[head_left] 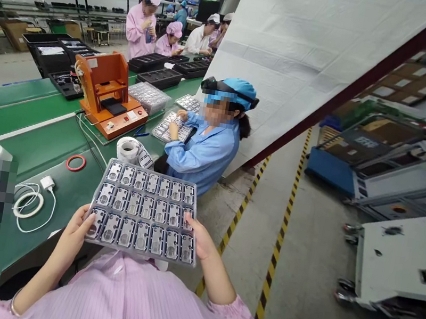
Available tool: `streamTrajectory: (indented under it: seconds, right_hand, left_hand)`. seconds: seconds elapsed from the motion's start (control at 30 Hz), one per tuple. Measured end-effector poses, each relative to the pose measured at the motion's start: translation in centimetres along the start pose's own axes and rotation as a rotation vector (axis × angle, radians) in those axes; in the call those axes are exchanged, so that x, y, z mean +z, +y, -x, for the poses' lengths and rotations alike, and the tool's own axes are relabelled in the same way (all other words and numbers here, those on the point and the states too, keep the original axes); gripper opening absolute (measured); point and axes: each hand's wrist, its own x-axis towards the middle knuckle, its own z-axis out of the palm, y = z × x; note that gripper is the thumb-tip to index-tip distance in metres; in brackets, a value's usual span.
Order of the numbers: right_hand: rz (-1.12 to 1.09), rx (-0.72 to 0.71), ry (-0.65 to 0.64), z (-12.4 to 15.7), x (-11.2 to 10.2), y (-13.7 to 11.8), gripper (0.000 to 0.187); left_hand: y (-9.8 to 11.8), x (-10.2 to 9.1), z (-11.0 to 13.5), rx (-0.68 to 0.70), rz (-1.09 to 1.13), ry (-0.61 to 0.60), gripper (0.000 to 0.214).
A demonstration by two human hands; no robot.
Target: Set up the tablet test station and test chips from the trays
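Observation:
A clear plastic tray point(151, 170) with rows of silver, dark-edged flat parts is held level in front of my body. My left hand point(79, 224) grips its left edge, thumb on top. At the right edge, my right hand point(200, 238) has its thumb over the rim and its fingers hidden beneath. The parts lie in separate pockets, each with a round shape in its lower half. Just beyond the tray, a roll of white labels point(128, 149) rests on the green workbench point(49, 147).
A co-worker in blue point(206, 153) sits ahead, hands over another parts tray point(161, 128). An orange press machine point(110, 105) stands on the bench. A red ring point(75, 162) and a white charger with cable point(47, 183) lie at left. Wheeled carts point(403, 260) stand at right.

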Motion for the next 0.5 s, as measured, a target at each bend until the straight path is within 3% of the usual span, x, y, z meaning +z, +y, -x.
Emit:
streamTrajectory:
  seconds: [0.23,0.5]
  right_hand:
    - [-0.034,-0.099,0.079,-1.7,-1.8,-1.2,0.027]
    - [-0.054,-0.168,0.170,-4.0,-4.1,-1.2,0.023]
  left_hand:
    - [-0.5,2.3,-5.7,-0.100,0.195,-0.101,0.043]
    - [-2.0,4.3,-11.4,-0.240,0.269,-0.158,0.041]
